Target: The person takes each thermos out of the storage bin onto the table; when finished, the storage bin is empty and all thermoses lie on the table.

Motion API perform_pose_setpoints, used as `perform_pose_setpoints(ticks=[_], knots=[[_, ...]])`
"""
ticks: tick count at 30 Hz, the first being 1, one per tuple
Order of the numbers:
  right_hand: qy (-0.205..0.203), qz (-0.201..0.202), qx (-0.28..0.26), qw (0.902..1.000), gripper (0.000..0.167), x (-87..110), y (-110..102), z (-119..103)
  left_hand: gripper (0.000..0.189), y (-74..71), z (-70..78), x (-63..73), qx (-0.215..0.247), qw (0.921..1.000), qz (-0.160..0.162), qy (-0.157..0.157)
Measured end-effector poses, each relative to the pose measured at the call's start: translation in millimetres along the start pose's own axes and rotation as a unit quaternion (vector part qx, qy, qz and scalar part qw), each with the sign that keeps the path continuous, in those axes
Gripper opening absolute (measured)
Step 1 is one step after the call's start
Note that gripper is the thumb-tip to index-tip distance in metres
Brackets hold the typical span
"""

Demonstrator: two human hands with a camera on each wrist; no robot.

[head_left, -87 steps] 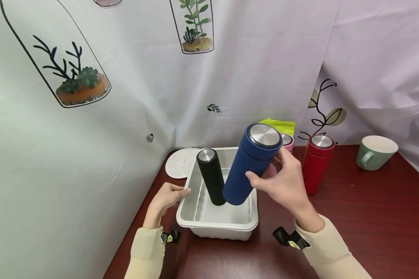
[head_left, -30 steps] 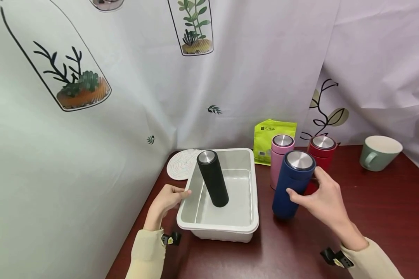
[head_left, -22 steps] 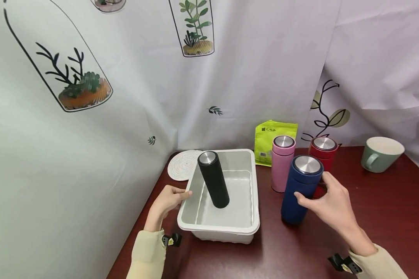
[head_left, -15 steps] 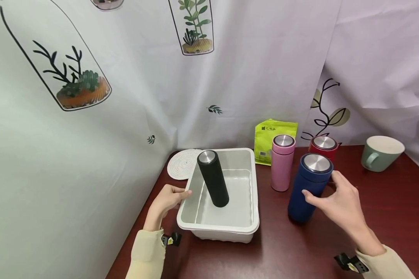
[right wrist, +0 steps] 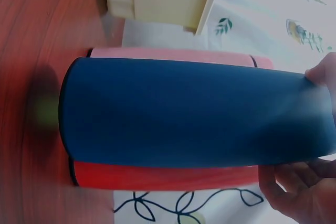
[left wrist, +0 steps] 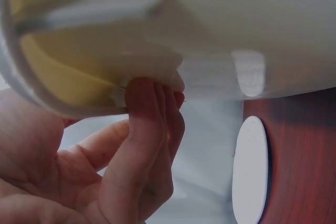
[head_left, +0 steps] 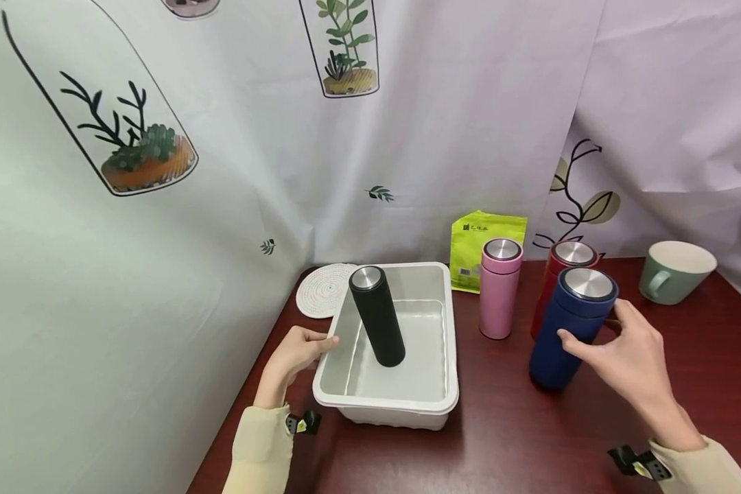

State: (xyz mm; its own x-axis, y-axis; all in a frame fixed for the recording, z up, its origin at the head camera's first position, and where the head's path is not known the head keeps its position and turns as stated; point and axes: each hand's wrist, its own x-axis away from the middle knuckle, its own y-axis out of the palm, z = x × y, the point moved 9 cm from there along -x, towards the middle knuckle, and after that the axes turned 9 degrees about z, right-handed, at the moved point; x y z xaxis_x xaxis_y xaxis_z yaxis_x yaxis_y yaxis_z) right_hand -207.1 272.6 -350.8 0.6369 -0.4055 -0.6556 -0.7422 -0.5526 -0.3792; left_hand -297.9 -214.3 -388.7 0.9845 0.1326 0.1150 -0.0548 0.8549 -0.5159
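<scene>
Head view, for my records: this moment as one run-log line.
left hand: grips white rectangular plastic bin | right hand: holds silver-topped blue cylindrical bottle | black cylindrical bottle: inside bin

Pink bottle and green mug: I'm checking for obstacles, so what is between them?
The head view shows the red bottle between them, partly hidden by the blue bottle in the right hand's grip.

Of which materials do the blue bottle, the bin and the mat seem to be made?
Blue bottle: matte, even finish, perhaps a coating; the material beneath is unclear. Its silver lid top looks like metal, from the bright, streaked sheen.
Bin: probably plastic, smooth and slightly glossy, with a moulded-looking rim.
Mat: perhaps stitched cord, going by its concentric rings.
</scene>
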Motion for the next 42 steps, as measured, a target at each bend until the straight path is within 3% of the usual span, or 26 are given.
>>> perform_pose_setpoints(ticks=[23, 35, 42], knots=[[0.058, 0.023, 0.042, 0.9972, 0.06, -16.0, -21, 43, 0.032, -1.4, 0.8, -0.3, -0.004, 1.0, 0.004, 0.004], [0.064, 0.052, 0.058, 0.9949, 0.06, -22.4, -27, 64, 0.033, -0.4, -0.2, 1.0, 0.0, 1.0, -0.001, 0.008], [0.061, 0.063, 0.083, 0.9927, 0.06, -35.5, -27, 79, 0.032, -1.1, -0.5, 0.3, 0.003, 1.0, 0.001, 0.007]])
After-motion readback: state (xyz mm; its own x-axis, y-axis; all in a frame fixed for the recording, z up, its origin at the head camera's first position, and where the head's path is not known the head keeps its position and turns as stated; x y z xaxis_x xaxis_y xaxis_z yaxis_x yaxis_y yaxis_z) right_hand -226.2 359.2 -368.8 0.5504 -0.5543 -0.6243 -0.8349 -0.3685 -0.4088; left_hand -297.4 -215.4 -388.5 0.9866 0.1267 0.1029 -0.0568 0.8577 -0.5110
